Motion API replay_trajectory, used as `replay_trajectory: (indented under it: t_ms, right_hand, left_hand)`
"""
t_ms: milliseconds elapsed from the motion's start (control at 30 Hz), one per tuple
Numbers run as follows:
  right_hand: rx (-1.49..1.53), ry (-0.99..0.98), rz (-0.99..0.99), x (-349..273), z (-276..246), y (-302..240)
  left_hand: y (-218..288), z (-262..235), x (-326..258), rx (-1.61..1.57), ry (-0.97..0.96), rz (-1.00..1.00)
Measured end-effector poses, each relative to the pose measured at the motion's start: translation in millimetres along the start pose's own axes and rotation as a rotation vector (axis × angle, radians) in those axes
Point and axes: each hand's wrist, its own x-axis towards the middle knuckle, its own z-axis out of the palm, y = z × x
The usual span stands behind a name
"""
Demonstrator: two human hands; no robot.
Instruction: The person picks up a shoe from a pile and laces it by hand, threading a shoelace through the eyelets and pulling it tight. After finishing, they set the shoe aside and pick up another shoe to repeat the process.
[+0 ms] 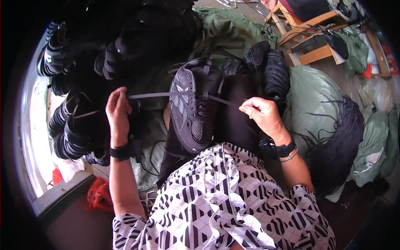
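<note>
A dark grey and black sneaker point(183, 112) rests on my lap, its toe toward me and its opening away. A flat grey shoelace point(152, 95) runs out of its upper eyelets to both sides. My left hand point(118, 109) pinches one end, pulled straight out to the left. On the right, my right hand point(263, 114) pinches the other end between thumb and forefinger, close to my right thigh. Lower eyelets on the sneaker are laced toward the toe.
Stacked dark shoes point(68, 129) stand at the left, with more shoes point(275, 77) beyond my right knee. A bundle of black laces point(343, 133) lies over green sacks point(310, 96) at the right. A wooden chair point(316, 54) stands far right; a red bag point(100, 193) lies near left.
</note>
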Motion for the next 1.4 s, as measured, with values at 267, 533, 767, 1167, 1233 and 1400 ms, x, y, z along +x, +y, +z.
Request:
replay_trajectory:
  t_ms: [267, 533, 767, 1167, 1233, 1400]
  right_hand:
    - [-0.108, 0.287, 0.664, -68.3, -92.7, 112.7]
    - [0.216, 0.255, 0.101, 7.5, -30.1, 20.4]
    - [-0.246, 0.125, -0.199, 36.9, 22.9, -9.9]
    - [-0.542, 0.092, -0.268, 31.7, 31.9, -9.1]
    - [-0.514, 0.108, -0.305, 33.8, 32.5, -6.9]
    - [-0.577, 0.102, -0.318, 37.8, 38.2, -18.7]
  left_hand:
    - [-26.0, 1.4, -16.8, 0.514, -0.216, 0.098]
    - [23.1, 74.0, -22.1, 0.077, -0.245, 0.122]
    - [29.4, 104.9, -54.0, 0.247, -0.320, 0.202]
    - [32.3, 98.3, -60.3, -0.008, -0.433, -0.299]
    - [27.6, 97.1, -61.6, -0.038, -0.418, -0.293]
    - [22.2, 92.9, -59.6, 0.054, -0.487, -0.230]
